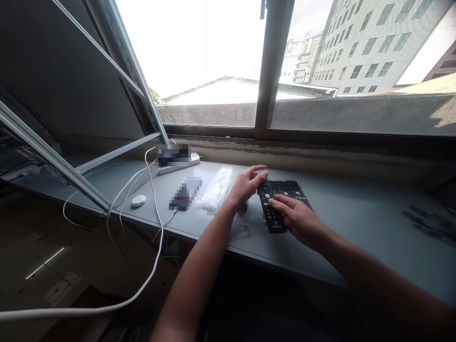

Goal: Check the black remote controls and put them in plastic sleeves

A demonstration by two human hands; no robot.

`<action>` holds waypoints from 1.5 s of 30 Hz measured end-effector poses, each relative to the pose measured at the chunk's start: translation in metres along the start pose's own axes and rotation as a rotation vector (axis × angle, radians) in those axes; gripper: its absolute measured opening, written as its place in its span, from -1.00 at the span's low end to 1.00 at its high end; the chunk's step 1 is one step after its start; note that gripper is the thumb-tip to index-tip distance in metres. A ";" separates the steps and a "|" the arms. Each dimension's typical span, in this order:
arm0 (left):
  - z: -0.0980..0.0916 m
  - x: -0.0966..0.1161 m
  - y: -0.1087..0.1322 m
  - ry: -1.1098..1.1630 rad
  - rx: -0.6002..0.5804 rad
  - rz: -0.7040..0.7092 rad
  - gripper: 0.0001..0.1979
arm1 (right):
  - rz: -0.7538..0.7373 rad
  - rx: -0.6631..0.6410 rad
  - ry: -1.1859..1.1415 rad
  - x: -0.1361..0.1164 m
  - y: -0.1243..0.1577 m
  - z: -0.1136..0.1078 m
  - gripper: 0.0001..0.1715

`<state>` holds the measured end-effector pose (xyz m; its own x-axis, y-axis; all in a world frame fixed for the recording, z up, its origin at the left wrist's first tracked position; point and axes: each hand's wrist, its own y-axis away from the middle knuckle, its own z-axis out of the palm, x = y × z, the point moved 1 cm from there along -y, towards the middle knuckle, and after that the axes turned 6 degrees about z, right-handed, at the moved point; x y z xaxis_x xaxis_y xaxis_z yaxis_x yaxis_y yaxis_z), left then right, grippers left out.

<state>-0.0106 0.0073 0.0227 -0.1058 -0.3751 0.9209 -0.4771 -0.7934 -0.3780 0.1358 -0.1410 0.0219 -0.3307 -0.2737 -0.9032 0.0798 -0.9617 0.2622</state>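
Note:
A black remote control (274,221) with pale markings is held slanted above the table. My right hand (302,221) grips its lower half, with the thumb over the buttons and other fingers underneath. At its far end, my left hand (245,185) has thumb and index finger closed about the top edge. More black remote controls (292,187) lie side by side on the table just behind, partly covered by the held one. Some clear plastic wrap (243,227) rests below my left wrist, and a stack of clear plastic bags (218,190) lies to the left.
A phone-like device (185,194), blurred out, is plugged into a cable. Behind it sits a white power strip (180,165). A round white object (138,201) is near the front edge. White cables (156,256) hang over that edge, beside a metal frame (92,190). Dark items (431,225) lie far right.

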 end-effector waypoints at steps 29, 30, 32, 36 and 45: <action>-0.010 -0.016 0.000 -0.819 -0.015 -0.062 -0.66 | 0.436 -0.238 -0.244 0.010 0.003 0.002 -0.76; -0.010 -0.017 0.000 -0.820 -0.017 -0.061 -0.66 | 0.444 -0.235 -0.249 0.010 0.002 0.001 -0.78; -0.011 -0.020 0.000 -0.822 -0.012 -0.053 -0.65 | 0.460 -0.234 -0.256 0.011 0.002 0.000 -0.79; -0.011 -0.023 -0.001 -0.833 -0.016 -0.032 -0.66 | 0.557 -0.259 -0.282 0.012 0.001 -0.001 -0.71; -0.010 -0.012 0.003 -0.838 -0.037 -0.039 -0.69 | 0.599 -0.273 -0.302 0.004 0.005 0.007 -0.55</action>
<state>-0.0192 0.0138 0.0118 0.5874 -0.5916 0.5522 -0.4972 -0.8022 -0.3306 0.1280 -0.1465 0.0220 -0.3983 -0.7771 -0.4873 0.5479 -0.6277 0.5530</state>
